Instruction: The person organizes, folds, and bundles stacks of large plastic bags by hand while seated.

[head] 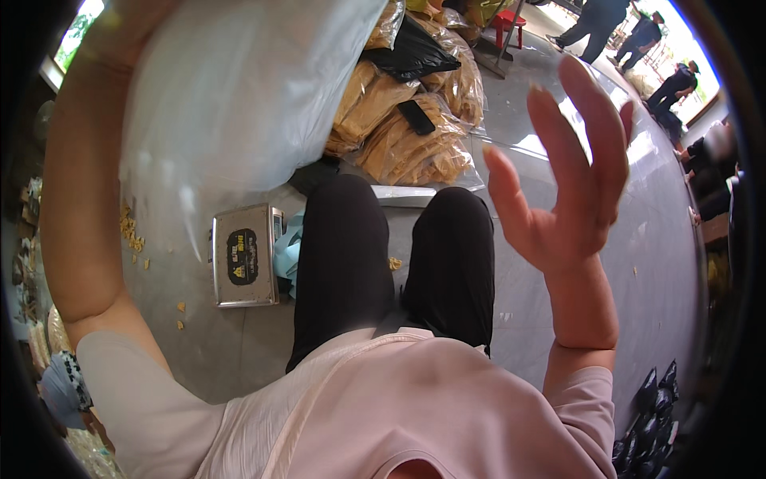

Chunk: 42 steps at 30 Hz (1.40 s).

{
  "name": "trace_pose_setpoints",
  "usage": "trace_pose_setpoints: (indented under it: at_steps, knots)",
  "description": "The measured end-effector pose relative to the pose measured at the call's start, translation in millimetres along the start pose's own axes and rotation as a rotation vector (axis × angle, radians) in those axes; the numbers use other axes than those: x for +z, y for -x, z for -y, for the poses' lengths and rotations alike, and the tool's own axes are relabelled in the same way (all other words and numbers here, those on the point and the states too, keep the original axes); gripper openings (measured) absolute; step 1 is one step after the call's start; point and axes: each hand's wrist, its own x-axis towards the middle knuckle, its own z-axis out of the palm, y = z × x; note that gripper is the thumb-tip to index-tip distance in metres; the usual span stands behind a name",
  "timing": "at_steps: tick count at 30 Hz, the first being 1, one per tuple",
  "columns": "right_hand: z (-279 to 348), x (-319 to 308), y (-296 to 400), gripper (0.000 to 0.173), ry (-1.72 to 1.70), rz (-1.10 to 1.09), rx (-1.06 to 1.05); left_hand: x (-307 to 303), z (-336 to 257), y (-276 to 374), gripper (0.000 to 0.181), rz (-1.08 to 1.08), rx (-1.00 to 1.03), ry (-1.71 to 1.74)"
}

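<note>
A large translucent plastic bag (pixel 239 102) hangs in front of me at the upper left, blurred and bulging. My left hand (pixel 134 27) is raised at its top edge and holds it up; the fingers are blurred and partly cut off by the frame. On the right, my right hand (pixel 562 185) is lifted with fingers spread and nothing in it. Below the bag, a metal-topped weighing scale (pixel 244 254) bearing printing lies on the floor, beside light blue material (pixel 289 248). Ahead of my knees are clear bags of yellowish-brown dried food (pixel 413 149), with a dark phone (pixel 416 117) on one.
A black plastic bag (pixel 413 51) rests on the pile. Beyond stands a red stool (pixel 508 27). Several people (pixel 643 39) are at the upper right; black bags (pixel 652 419) lie lower right. Yellow crumbs (pixel 133 230) dot the tiled floor. Another person's cap (pixel 60 383) shows at lower left.
</note>
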Motion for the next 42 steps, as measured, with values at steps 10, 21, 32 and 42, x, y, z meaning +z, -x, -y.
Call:
trace_pose_setpoints:
  at_steps: [10,21,32,42]
  knots:
    - [92,-58,106,0.069,-0.360,0.919,0.183,212,192,79,0.028,0.527,0.065,-0.568]
    - [85,-34,122,0.045,-0.912,1.545,0.588,202,187,79,0.051,0.792,-0.182,-0.668]
    - [71,-8,121,0.074,-0.826,1.393,0.448,162,246,49,0.052,0.834,-0.369,-0.275]
    - [75,-8,151,0.064,-0.676,1.188,0.317,153,222,16,0.061,0.862,-0.476,-0.568]
